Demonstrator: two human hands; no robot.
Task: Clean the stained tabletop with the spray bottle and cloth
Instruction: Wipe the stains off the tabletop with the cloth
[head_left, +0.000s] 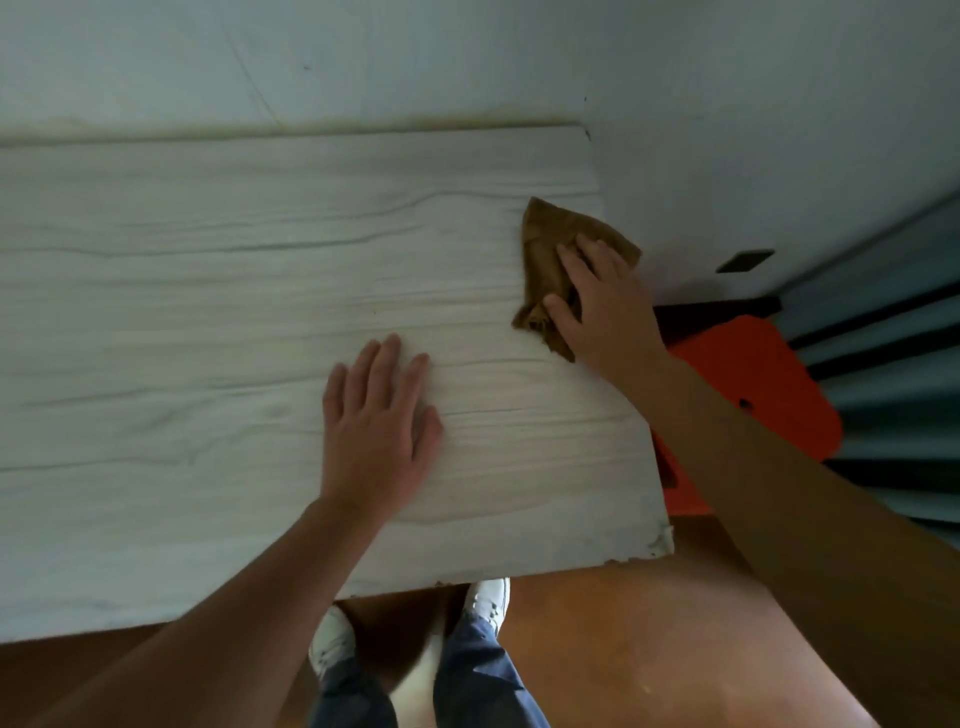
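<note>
A pale wood-grain tabletop (208, 312) fills the left and middle of the head view. A crumpled brown cloth (550, 244) lies at the table's right edge, partly hanging over it. My right hand (602, 306) presses flat on the cloth, fingers spread and curling onto it. My left hand (376, 426) rests palm down on the bare tabletop, fingers apart, holding nothing. No spray bottle is in view. I can make out no clear stain on the surface.
A pale wall (467, 62) runs along the table's far side. An orange stool (753, 374) stands to the right of the table, below my right forearm. A chipped table corner (660, 543) is near me. My white shoes (488, 597) stand on the brown floor (623, 649).
</note>
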